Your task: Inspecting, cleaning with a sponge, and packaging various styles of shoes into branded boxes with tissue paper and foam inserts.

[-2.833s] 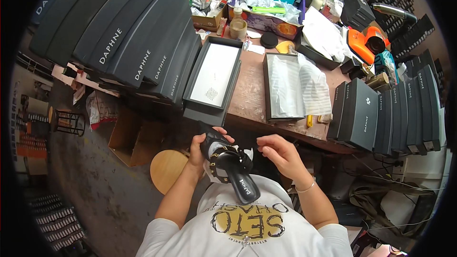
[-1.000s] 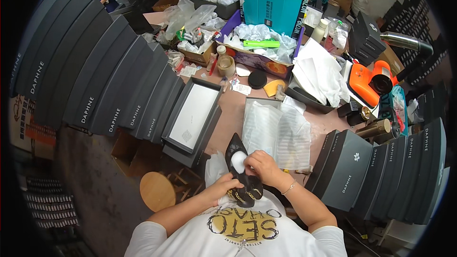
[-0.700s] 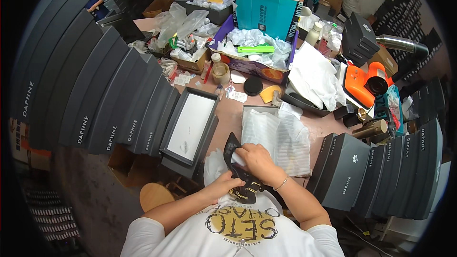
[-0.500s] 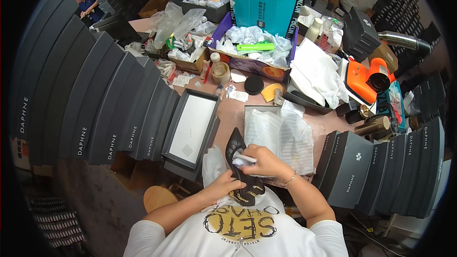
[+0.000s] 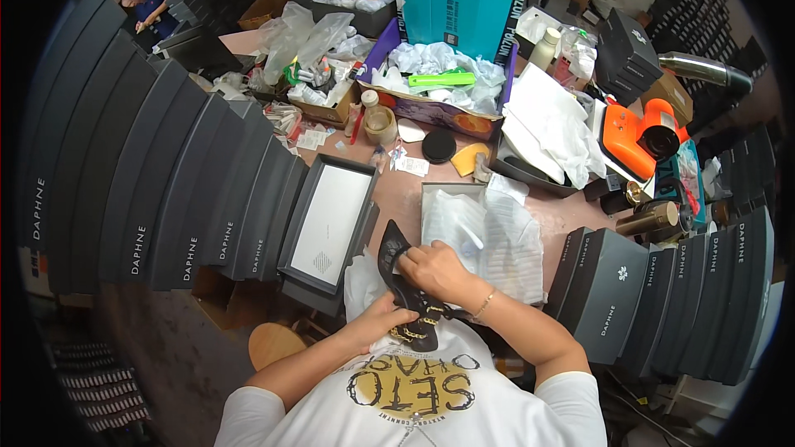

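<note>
While the left hand (image 5: 379, 321) gripped the black shoe (image 5: 402, 290), nearer than the paper-lined box (image 5: 439, 187) and to its left, the right hand (image 5: 443, 271) curled against the shoe, whether around anything I could not tell, and a hard push might have twisted it loose.

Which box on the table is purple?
The purple box at the far middle, with an upright turquoise panel at its back; the shoeboxes stacked either side are dark grey.

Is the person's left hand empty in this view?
No: the left hand grips the black shoe close to its gold chain trim.
</note>
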`<state>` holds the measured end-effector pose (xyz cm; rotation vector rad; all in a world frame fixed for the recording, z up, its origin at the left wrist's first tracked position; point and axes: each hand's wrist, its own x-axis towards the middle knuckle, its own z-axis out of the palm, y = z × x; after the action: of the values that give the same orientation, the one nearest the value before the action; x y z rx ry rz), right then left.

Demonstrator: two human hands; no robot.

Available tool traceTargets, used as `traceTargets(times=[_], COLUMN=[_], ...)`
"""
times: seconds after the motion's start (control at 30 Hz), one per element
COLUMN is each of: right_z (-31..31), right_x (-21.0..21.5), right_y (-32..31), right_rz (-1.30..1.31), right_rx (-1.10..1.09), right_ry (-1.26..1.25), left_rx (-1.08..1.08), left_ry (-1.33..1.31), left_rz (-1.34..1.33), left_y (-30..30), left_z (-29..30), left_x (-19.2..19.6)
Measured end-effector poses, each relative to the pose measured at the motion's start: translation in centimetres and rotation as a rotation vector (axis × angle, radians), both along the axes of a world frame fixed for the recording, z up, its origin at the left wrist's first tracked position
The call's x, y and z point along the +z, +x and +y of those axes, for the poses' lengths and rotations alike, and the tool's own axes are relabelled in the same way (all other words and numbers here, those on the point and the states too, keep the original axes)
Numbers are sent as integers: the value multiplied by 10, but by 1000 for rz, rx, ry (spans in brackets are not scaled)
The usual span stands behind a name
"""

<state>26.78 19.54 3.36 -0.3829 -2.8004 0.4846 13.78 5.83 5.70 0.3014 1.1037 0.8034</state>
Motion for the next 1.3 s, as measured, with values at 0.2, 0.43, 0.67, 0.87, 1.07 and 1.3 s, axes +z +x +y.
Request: traceTargets(times=[0.2,0.43,0.67,0.87,1.07,1.3], right_z=[1,5,-23,-32,-39,-38], right_x=[-8,-14,-6,14,43,51], right_y=[8,93,104,98,85,46], right_rz=[166,611,507,476,506,479], right_rx=[-121,-750,-822,-732,-625,-267], right_ry=[-239,-1075,-705,-541,-487,-430], left_rx=[-8,66,-25,-67,-63,-82], left_ry=[21,4,75,90,84,95], left_rz=[-36,-136,-120,-41,-58,-96], left_y=[2,-7,-12,-11,-10,-5], left_z=[2,-6,-13,-14,-19,-21], left_x=[8,13,12,18,18,18])
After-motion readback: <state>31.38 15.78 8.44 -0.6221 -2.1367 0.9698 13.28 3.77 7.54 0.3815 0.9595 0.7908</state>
